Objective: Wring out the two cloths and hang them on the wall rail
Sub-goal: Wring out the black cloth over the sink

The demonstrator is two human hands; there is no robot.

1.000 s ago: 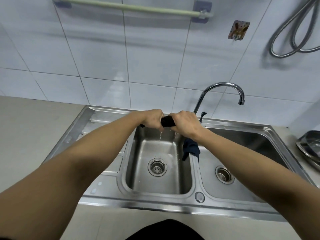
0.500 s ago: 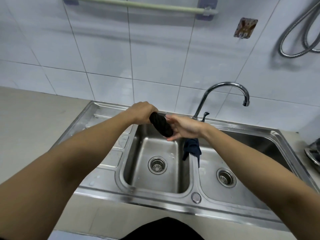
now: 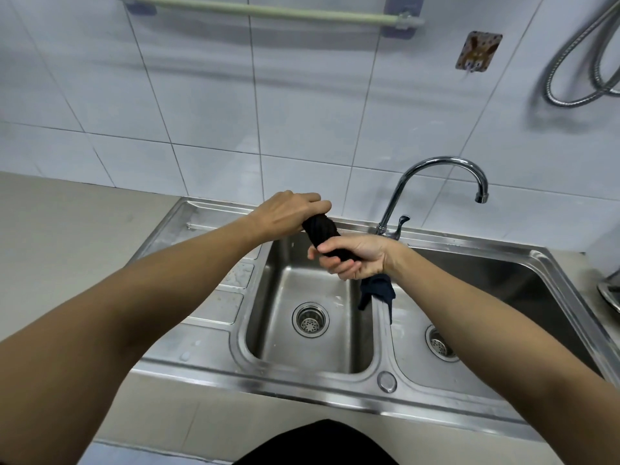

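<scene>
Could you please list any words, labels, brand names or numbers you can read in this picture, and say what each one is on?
There is no readable text.
The wall plaque shows a brown pattern, no legible letters.
The faucet, the sink, the wall rail and the black cloth that the left hand and the right hand grip show no markings.

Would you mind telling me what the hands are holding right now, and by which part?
Both hold the twisted black cloth over the sink: the left hand grips its upper end, the right hand its lower end.
</scene>
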